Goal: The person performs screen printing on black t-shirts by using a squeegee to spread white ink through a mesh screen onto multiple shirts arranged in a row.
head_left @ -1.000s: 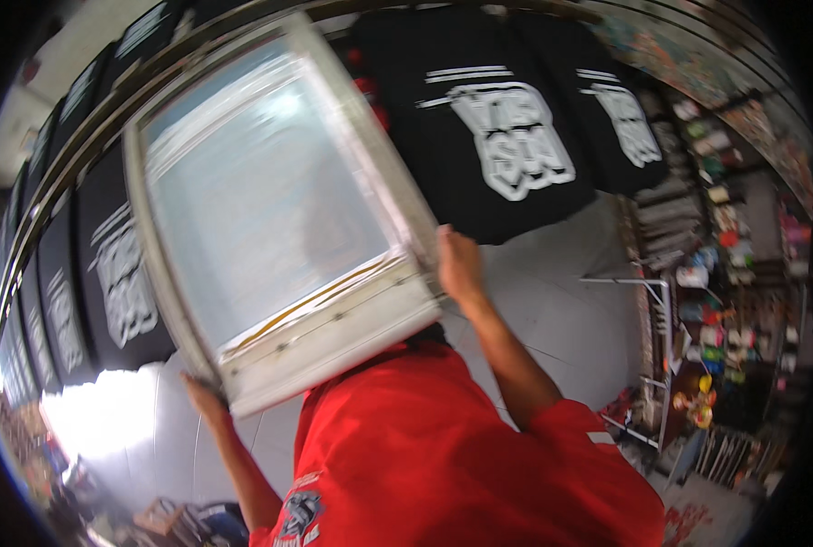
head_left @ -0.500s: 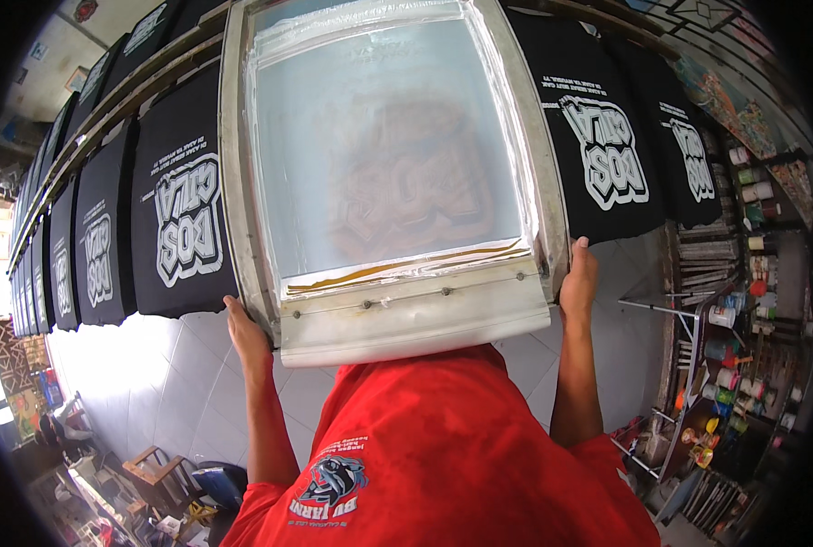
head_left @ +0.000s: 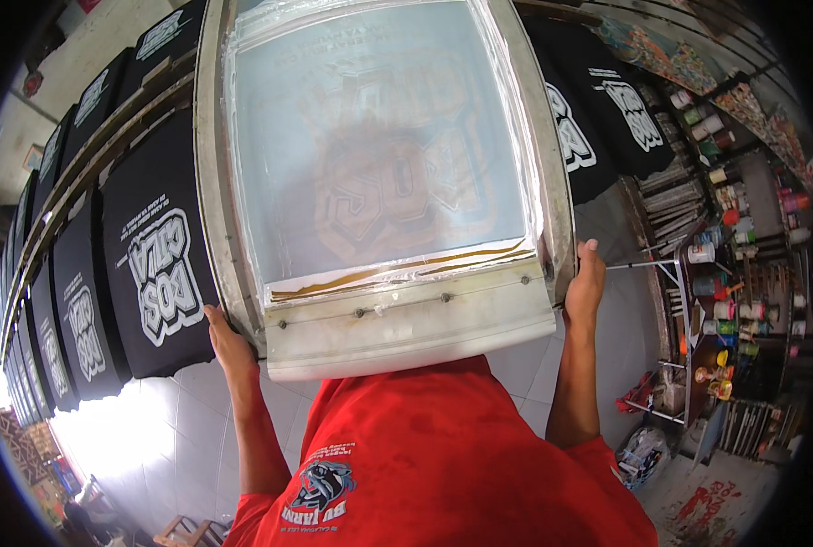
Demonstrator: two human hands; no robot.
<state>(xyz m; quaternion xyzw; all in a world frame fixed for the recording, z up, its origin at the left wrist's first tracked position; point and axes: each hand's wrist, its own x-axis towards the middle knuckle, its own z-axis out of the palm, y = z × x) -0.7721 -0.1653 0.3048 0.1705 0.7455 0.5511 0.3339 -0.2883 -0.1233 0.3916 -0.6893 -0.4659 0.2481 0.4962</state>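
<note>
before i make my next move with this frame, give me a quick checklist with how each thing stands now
1. Left hand on the screen frame: ok, at its lower left side.
2. Right hand on the frame: ok, at its lower right side.
3. Mesh whole: cannot tell; no tear shows, but fine damage would not.
4. Frame flat on what lies beneath: cannot tell, its underside is hidden.
5. Print on the black cloth to the right fully in view: not ok, the frame hides part of it.
</note>
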